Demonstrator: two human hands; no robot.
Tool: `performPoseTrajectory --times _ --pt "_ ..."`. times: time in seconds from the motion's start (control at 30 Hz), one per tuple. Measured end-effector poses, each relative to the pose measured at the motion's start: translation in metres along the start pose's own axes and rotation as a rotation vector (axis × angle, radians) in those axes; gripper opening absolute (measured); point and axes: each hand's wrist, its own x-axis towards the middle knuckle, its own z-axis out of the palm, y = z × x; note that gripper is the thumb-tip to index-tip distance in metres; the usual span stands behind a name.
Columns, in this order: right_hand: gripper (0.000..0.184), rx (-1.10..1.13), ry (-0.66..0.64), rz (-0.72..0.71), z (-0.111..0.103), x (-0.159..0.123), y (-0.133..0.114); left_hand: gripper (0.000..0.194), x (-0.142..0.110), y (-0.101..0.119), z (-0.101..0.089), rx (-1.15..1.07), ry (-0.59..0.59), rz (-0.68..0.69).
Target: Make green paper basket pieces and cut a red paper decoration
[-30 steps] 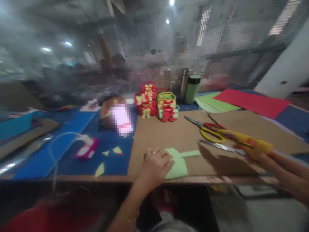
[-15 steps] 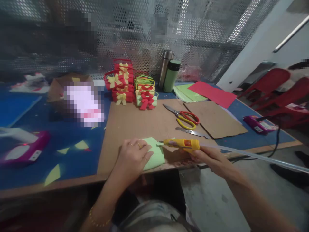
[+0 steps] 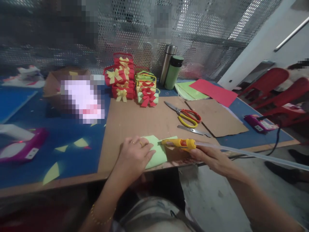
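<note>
On the cardboard mat, a folded piece of light green paper (image 3: 158,154) lies near the table's front edge. My left hand (image 3: 136,153) has its fingers together and curved over the paper's left side, holding it down. In my right hand (image 3: 207,154) is a yellow glue gun (image 3: 180,143), its grip wrapped by my fingers. The nozzle points left and sits at the paper's upper part; whether it touches cannot be made out. A long clear glue stick (image 3: 251,153) sticks out of the gun's back. Beyond my right hand lie scissors (image 3: 185,116) with red and yellow handles.
A metal blade (image 3: 193,130) lies by the scissors on the cardboard mat (image 3: 135,119). Small red paper baskets (image 3: 123,91) and green ones (image 3: 147,96) with bows stand behind, near two flasks (image 3: 174,72). Red paper (image 3: 213,91), a cardboard sheet (image 3: 219,117) and a purple device (image 3: 258,124) are rightward.
The view has shifted slightly. The glue gun has moved a little left along the green paper, its nozzle now further over it. My left hand stays on the paper.
</note>
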Motion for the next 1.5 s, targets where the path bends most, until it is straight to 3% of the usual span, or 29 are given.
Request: performPoseTrajectory --times 0.47,1.03,1.3,1.5 --pt "0.058 0.024 -0.059 -0.035 -0.006 0.009 -0.010 0.029 0.000 0.000 0.000 -0.003 0.019 0.009" --pt "0.072 0.002 -0.057 -0.067 -0.009 0.015 -0.008 0.026 0.000 -0.003 0.004 -0.003 0.076 0.052" --pt "0.065 -0.055 -0.074 -0.110 -0.010 0.023 -0.010 0.026 0.000 -0.002 0.002 0.005 0.076 0.053" --pt "0.071 -0.043 -0.069 -0.144 -0.014 0.024 -0.006 0.025 0.000 -0.001 0.002 0.000 0.056 0.041"
